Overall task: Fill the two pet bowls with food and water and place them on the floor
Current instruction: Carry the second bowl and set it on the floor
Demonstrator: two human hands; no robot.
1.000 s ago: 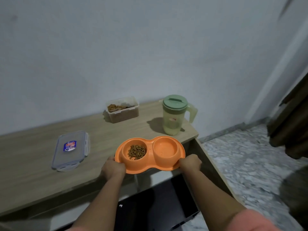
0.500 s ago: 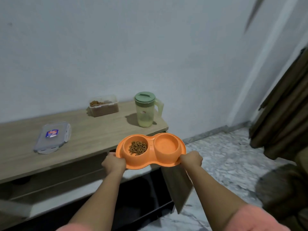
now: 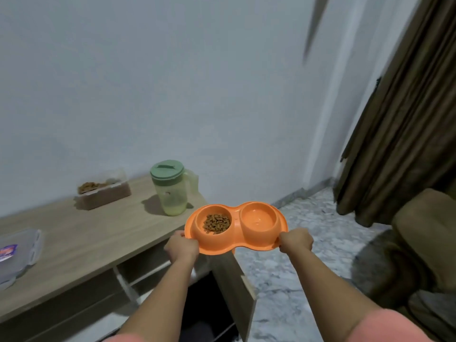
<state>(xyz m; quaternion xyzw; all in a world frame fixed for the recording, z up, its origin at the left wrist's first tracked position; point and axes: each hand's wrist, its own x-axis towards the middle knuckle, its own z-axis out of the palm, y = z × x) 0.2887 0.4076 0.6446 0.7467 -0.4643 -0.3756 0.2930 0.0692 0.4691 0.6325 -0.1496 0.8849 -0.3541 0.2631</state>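
Observation:
An orange double pet bowl [image 3: 236,244] hangs in the air, level, past the right end of the wooden table [image 3: 81,240]. Brown kibble [image 3: 217,223] fills its left cup and water [image 3: 257,217] lies in its right cup. My left hand [image 3: 181,248] grips the left rim and my right hand [image 3: 295,241] grips the right rim. On the table behind stand a green-lidded pitcher [image 3: 171,187] and an open clear food container [image 3: 103,188] with kibble.
The container's clear lid [image 3: 17,253] lies at the table's left. Grey marble floor [image 3: 306,245] spreads to the right. Brown curtains [image 3: 404,119] hang at the far right above a brown seat [image 3: 424,245]. Below the table is a dark open shelf [image 3: 207,304].
The bowl has been lifted off the table's front edge and carried to the right, beyond the table's end. My view has turned right, so the table and pitcher slid left.

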